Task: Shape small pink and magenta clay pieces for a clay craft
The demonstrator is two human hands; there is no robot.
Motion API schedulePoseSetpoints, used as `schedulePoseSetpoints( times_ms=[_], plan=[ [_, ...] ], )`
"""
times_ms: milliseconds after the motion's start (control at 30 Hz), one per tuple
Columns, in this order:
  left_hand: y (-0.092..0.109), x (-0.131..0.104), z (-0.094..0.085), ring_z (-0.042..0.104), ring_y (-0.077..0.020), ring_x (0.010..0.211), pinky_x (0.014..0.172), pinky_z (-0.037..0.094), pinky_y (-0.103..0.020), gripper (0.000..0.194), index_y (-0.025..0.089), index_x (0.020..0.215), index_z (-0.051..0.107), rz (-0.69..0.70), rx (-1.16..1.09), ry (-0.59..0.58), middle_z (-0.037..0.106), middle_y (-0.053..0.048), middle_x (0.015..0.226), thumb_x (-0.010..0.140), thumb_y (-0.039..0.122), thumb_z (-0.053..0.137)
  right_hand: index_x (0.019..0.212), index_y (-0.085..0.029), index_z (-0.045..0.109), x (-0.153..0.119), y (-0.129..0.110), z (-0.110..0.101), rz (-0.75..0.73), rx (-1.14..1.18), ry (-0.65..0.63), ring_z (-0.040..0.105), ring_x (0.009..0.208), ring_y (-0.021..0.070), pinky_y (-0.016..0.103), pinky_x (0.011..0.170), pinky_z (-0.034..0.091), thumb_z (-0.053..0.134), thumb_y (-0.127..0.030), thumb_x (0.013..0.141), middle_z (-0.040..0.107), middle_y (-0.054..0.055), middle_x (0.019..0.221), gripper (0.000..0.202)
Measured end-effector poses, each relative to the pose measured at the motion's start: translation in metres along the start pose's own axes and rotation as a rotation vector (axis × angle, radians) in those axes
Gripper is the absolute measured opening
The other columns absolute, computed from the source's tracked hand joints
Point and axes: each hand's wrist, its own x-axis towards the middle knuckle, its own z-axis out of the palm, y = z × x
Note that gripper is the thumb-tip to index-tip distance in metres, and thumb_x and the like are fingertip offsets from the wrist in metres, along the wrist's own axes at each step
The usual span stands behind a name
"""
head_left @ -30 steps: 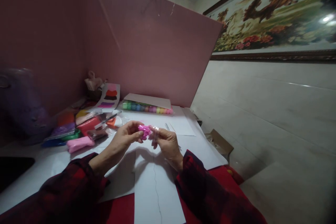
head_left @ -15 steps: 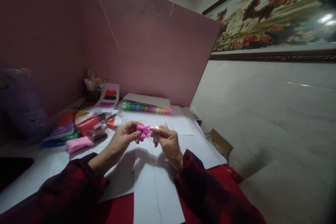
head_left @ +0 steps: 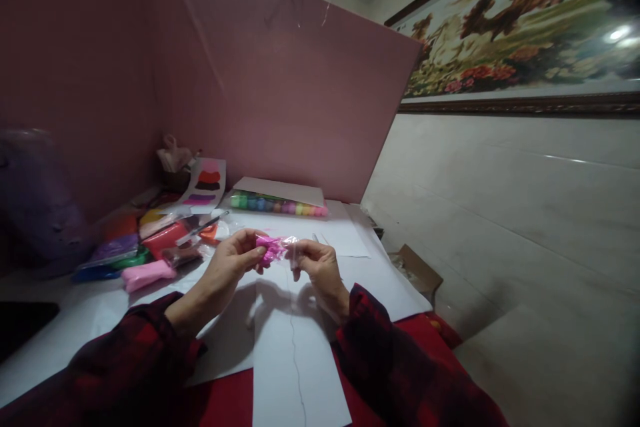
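Above the table, my left hand (head_left: 236, 259) pinches a small clear plastic bag with bright pink modelling clay (head_left: 273, 249) in it. My right hand (head_left: 319, 268) has its fingers closed on the clear end of the same bag (head_left: 291, 244). Both hands are close together at chest height, with the bag stretched between them. Under them lies a white sheet of paper (head_left: 295, 360) with a wavy pencil line running down it. How the bag's opening stands is too small to make out.
Several bagged clay packs, one of them light pink (head_left: 149, 275), are piled at the left. Behind stand a pack of coloured pots (head_left: 277, 205) and a sheet with coloured shapes (head_left: 206, 183). A purple bag (head_left: 37, 200) is far left; a cardboard box (head_left: 416, 270) is at the right.
My left hand has moved slightly left with the pink clay bag, and more clear plastic shows between the hands. The right hand has barely moved.
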Motion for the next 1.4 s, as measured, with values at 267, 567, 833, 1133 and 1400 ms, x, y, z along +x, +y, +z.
schedulePoseSetpoints(
  times_ms=[267, 567, 833, 1133, 1400],
  plan=[
    [0.002, 0.000, 0.002, 0.058, -0.0118, 0.056, 0.051, 0.044, -0.022, 0.024, 0.015, 0.084, 0.062, 0.006, -0.037, 0.012, 0.065, 0.000, 0.066, 0.066, 0.022, 0.077, 0.069, -0.020, 0.077, 0.000, 0.002, 0.000, 0.002, -0.042, -0.050, 0.048, 0.044, 0.0052, 0.017, 0.037, 0.039, 0.054, -0.008, 0.060, 0.057, -0.002, 0.063, 0.027],
    [0.004, -0.002, 0.003, 0.060, -0.0123, 0.055, 0.052, 0.047, -0.023, 0.027, 0.015, 0.087, 0.062, -0.028, -0.036, -0.005, 0.067, -0.001, 0.067, 0.069, 0.028, 0.077, 0.094, -0.021, 0.076, 0.001, 0.006, -0.003, 0.005, -0.087, -0.078, 0.046, 0.049, 0.0068, 0.017, 0.037, 0.040, 0.049, -0.007, 0.062, 0.056, 0.000, 0.071, 0.044],
    [0.001, 0.000, 0.003, 0.060, -0.0125, 0.053, 0.052, 0.050, -0.024, 0.030, 0.014, 0.084, 0.062, -0.021, -0.050, 0.009, 0.067, -0.001, 0.063, 0.066, 0.029, 0.080, 0.120, -0.028, 0.065, -0.004, -0.001, -0.010, -0.537, -0.667, -0.281, 0.050, 0.070, 0.0124, 0.026, 0.065, 0.046, 0.041, 0.001, 0.077, 0.051, 0.002, 0.077, 0.057],
    [0.003, -0.001, 0.003, 0.061, -0.0127, 0.056, 0.051, 0.048, -0.022, 0.026, 0.015, 0.085, 0.064, 0.021, -0.020, -0.023, 0.068, -0.002, 0.066, 0.068, 0.027, 0.079, 0.121, -0.029, 0.064, -0.004, 0.007, -0.011, -0.486, -0.569, -0.191, 0.051, 0.066, 0.0124, 0.023, 0.055, 0.047, 0.041, 0.001, 0.077, 0.054, 0.003, 0.079, 0.058],
    [0.006, -0.002, 0.009, 0.060, -0.0136, 0.053, 0.048, 0.044, -0.022, 0.029, 0.013, 0.082, 0.067, 0.010, -0.037, 0.024, 0.068, -0.003, 0.059, 0.063, 0.029, 0.082, 0.125, -0.031, 0.061, -0.006, 0.006, -0.010, -0.491, -0.530, -0.222, 0.049, 0.065, 0.0114, 0.022, 0.054, 0.047, 0.042, -0.002, 0.083, 0.052, 0.003, 0.078, 0.054]
  ],
)
